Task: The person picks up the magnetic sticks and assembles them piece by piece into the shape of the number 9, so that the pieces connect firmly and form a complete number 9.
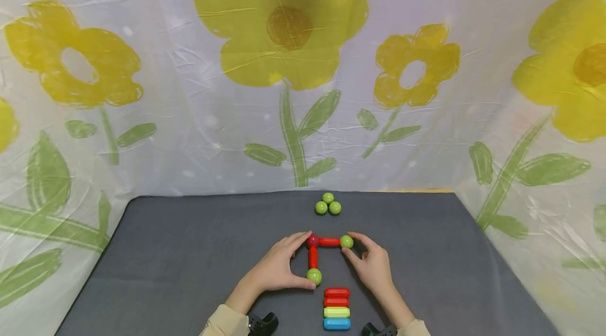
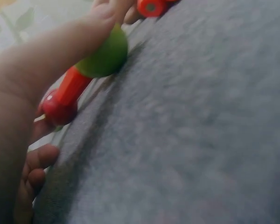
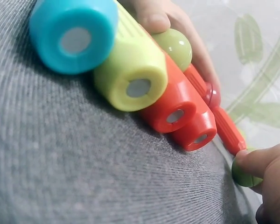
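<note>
Two red magnetic rods and three balls form an L on the dark cloth. A red ball [image 1: 313, 240] sits at the corner. One rod [image 1: 313, 258] runs from it toward the near green ball [image 1: 314, 276]; the other rod [image 1: 329, 242] runs right to a second green ball [image 1: 346, 241]. My left hand [image 1: 280, 266] spans the left side, thumb at the near green ball and index fingertip at the red corner ball. On the right, my right hand [image 1: 374, 266] pinches the second green ball between thumb and index finger.
Near the front, several magnetic rods lie side by side: two red [image 1: 336, 297], one yellow-green [image 1: 336, 312] and one blue [image 1: 336, 324]. Three loose green balls [image 1: 328, 203] cluster near the table's back edge. A flower-printed sheet [image 1: 189, 115] hangs behind the table.
</note>
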### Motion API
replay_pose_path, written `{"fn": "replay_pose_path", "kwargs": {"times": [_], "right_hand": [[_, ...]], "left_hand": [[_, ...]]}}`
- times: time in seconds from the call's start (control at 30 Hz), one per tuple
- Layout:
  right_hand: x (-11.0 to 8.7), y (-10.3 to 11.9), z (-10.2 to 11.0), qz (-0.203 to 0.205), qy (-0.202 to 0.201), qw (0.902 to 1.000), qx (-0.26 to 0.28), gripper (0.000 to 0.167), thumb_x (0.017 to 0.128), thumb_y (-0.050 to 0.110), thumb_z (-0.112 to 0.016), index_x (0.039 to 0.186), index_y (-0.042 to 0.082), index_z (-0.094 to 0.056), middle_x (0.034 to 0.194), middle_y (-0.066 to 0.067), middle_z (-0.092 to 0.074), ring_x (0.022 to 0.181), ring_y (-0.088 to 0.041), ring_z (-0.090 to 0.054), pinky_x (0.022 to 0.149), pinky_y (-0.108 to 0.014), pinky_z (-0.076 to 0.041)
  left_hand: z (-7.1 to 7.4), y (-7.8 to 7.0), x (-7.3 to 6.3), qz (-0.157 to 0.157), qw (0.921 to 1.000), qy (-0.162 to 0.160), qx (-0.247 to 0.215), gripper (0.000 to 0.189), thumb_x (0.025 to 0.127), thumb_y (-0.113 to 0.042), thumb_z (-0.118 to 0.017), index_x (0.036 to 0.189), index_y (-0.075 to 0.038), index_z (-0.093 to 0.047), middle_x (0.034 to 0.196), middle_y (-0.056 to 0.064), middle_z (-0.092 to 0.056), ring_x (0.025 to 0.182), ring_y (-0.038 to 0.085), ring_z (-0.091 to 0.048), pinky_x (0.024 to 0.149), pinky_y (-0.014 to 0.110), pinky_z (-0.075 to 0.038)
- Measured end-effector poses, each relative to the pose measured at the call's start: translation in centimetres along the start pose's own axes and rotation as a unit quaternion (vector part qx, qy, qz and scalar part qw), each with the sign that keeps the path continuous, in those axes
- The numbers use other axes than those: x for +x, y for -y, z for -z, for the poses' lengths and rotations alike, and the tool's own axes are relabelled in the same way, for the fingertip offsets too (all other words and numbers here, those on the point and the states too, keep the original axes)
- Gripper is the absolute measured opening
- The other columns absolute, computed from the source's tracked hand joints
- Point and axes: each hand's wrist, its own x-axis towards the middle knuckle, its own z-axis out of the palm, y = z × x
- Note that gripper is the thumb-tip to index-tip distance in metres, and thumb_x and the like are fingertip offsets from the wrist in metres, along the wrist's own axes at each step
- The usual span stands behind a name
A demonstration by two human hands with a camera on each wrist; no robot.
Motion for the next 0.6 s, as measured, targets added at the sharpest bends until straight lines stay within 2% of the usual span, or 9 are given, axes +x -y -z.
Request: {"fn": "replay_pose_path", "kwargs": {"times": [0.6], "right_hand": [[-0.11,0.18,-0.08,0.011,-0.004,0.9999,-0.008,0.042,0.087,0.022,-0.09,0.126,0.015,-0.078,0.048,0.012,-0.031,0.04,-0.001,-0.024,0.042,-0.022,-0.024]], "left_hand": [[0.15,0.11,-0.37,0.001,1.0,0.003,-0.003,0.115,0.076,-0.073,-0.084,0.168,-0.024,-0.035,0.166,0.0,-0.043,0.149,0.031,-0.044,0.117,0.066,-0.037]]}}
